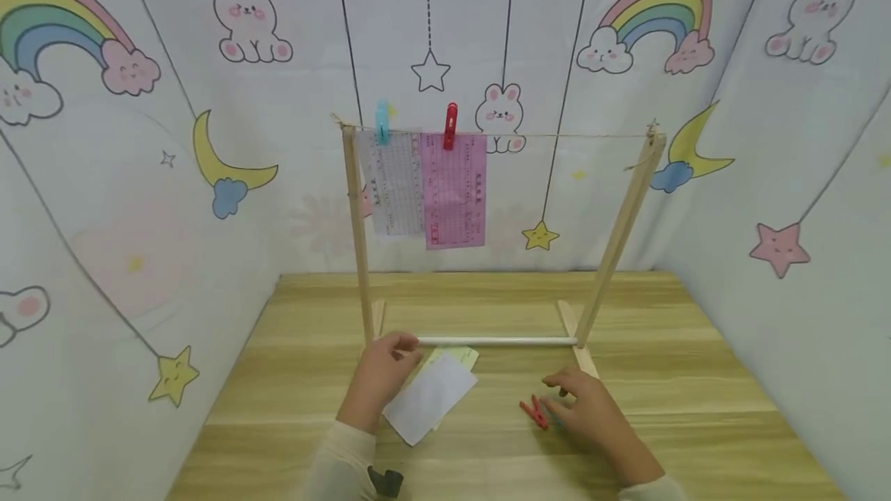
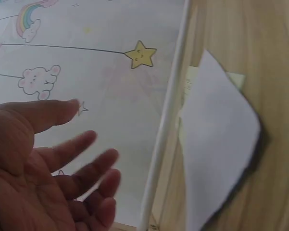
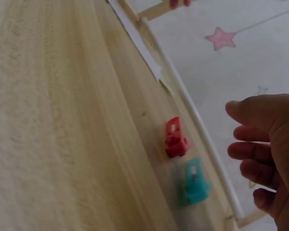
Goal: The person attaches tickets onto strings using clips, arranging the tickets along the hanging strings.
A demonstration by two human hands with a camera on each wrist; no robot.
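Observation:
My left hand hovers by the top left of a white paper slip, which overlaps a pale yellow-green slip on the table. Its fingers are loosely bent and hold nothing, as the left wrist view shows. On the other side, my right hand is above a red clothespin and a teal clothespin, its fingers relaxed and without anything in them. The teal one is mostly hidden by that hand in the head view. Both clothespins lie side by side on the tabletop.
A wooden frame with a string across its top stands behind the hands. Hanging there are a whitish slip under a light blue clothespin and a pink slip under a red one. A white rod joins the posts low down.

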